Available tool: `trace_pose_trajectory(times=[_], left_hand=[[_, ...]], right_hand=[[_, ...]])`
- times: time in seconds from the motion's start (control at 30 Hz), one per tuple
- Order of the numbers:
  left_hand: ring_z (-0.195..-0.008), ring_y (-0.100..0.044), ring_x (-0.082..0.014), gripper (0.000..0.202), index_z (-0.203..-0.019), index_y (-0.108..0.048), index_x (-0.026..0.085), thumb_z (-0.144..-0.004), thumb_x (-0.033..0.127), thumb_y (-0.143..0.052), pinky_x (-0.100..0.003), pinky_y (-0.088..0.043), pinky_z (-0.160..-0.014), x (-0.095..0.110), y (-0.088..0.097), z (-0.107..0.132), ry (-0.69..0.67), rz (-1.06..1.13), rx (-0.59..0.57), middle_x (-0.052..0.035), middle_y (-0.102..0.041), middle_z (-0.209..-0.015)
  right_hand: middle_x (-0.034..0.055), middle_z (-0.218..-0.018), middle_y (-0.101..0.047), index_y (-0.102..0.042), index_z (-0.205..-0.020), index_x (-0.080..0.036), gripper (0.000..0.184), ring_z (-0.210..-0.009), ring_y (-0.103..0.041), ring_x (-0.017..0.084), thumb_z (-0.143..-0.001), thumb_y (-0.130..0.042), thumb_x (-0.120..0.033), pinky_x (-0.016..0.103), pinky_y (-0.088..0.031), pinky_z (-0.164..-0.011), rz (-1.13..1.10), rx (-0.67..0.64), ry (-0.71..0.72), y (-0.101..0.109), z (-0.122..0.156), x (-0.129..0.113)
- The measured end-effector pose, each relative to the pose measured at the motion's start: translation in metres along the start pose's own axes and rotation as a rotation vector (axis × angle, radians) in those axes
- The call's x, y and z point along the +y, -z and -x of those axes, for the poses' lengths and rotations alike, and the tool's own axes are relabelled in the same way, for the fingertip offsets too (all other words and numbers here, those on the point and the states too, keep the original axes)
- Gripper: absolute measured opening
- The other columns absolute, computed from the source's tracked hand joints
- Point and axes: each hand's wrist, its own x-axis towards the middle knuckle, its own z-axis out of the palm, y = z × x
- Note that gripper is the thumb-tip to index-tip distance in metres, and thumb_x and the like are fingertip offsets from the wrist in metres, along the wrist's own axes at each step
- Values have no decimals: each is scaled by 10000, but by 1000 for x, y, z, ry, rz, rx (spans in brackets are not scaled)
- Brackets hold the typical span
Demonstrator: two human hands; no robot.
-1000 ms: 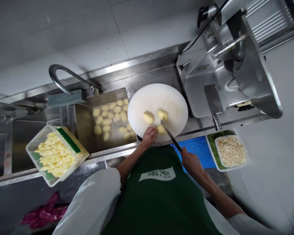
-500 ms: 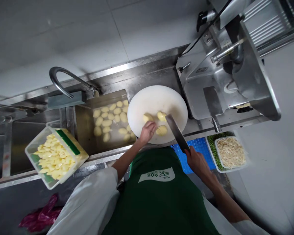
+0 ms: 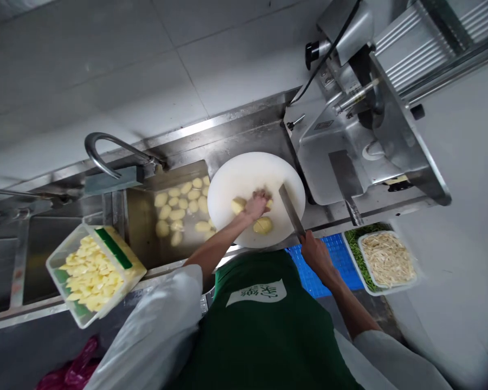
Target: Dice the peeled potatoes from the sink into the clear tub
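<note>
On the round white cutting board, my left hand reaches over a peeled potato, its slightly blurred fingers curled around it and covering most of it. Another peeled potato lies left of that hand, partly behind my wrist. Nearer to me is a potato with a cut line across it. My right hand is closed around the handle of a cleaver. The blade is over the right side of the board, a little apart from the potatoes.
Left of the board, peeled potatoes sit in a water-filled sink under a curved faucet. A clear tub of cut potato pieces stands tilted at the sink edge. Rightward are a metal slicer, a second cleaver and a container of shreds.
My left hand has moved right, from beside the near potatoes onto the far right one. The cleaver has shifted off that potato toward the right. The view has turned slightly.
</note>
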Motion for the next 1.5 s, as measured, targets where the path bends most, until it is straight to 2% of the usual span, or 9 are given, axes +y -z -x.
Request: trace_pose_trajectory(times=[0.13, 0.43, 0.7, 0.9, 1.03, 1.13, 1.23, 1.37, 1.5], left_hand=[[-879, -622, -238, 442, -1184, -634, 159, -795, 314, -772, -405, -562, -850, 9, -17, 19, 115, 258, 200, -114, -574, -1082], [-847, -632, -198, 189, -1065, -619, 140, -890, 199, -658, -344, -568, -778, 15, -25, 57, 142, 400, 397, -98, -609, -1040], [-805, -628, -181, 56, -959, -637, 141, -921, 175, -612, -308, -538, -727, 19, -33, 65, 138, 421, 436, -70, -636, -926], [-889, -625, -173, 226, -942, -645, 168, -1017, 251, -449, -313, -542, -804, 26, -30, 71, 93, 415, 610, -78, -634, -937], [-900, -628, -177, 265, -921, -651, 169, -1026, 282, -435, -319, -543, -813, 31, -35, 64, 39, 380, 595, -84, -634, -936], [-871, -632, -168, 270, -905, -644, 173, -1028, 261, -420, -307, -547, -788, 33, -27, 65, -2, 375, 592, -78, -632, -915], [-954, -628, -176, 188, -964, -637, 179, -1009, 229, -462, -322, -542, -850, 28, -3, 78, 4, 368, 705, -86, -644, -985], [-971, -612, -190, 117, -961, -632, 184, -979, 224, -523, -364, -516, -884, 5, 25, 104, 206, 307, 953, -76, -656, -976], [-950, -606, -194, 126, -975, -631, 191, -980, 245, -518, -388, -493, -903, -16, 28, 125, 346, 260, 1025, -61, -661, -946]], right_hand=[[114, -855, -688, -483, -1097, -147, 238, -787, -674, 236, -1045, -301, -292, 288, -294, -620, 33, -34, 64, 2, -7, -11], [108, -814, -681, -476, -1084, -144, 242, -760, -680, 231, -1056, -284, -288, 281, -293, -618, 124, 0, 135, 14, -5, -9], [125, -873, -693, -481, -1077, -148, 190, -824, -691, 249, -1042, -327, -254, 284, -287, -602, 170, -60, 189, 16, -6, -16], [109, -816, -685, -474, -1093, -151, 262, -784, -690, 237, -1058, -259, -297, 283, -285, -593, 159, -51, 167, 15, 4, -19], [127, -872, -687, -496, -1111, -138, 227, -816, -685, 249, -1039, -313, -253, 286, -312, -614, 179, -123, 181, 9, -6, -22], [122, -888, -691, -498, -1142, -144, 235, -821, -678, 246, -1040, -318, -255, 286, -295, -610, 158, -104, 216, 13, -11, -17], [103, -866, -694, -504, -1143, -159, 223, -783, -667, 229, -1040, -350, -284, 284, -251, -587, 122, -51, 219, 20, -6, -12], [79, -763, -681, -514, -1078, -161, 225, -671, -637, 197, -1045, -346, -307, 288, -188, -559, 88, 18, 173, 24, 5, -7], [59, -709, -664, -512, -1055, -163, 214, -595, -598, 169, -1044, -342, -292, 287, -152, -548, 83, 36, 169, 20, 11, -4]])
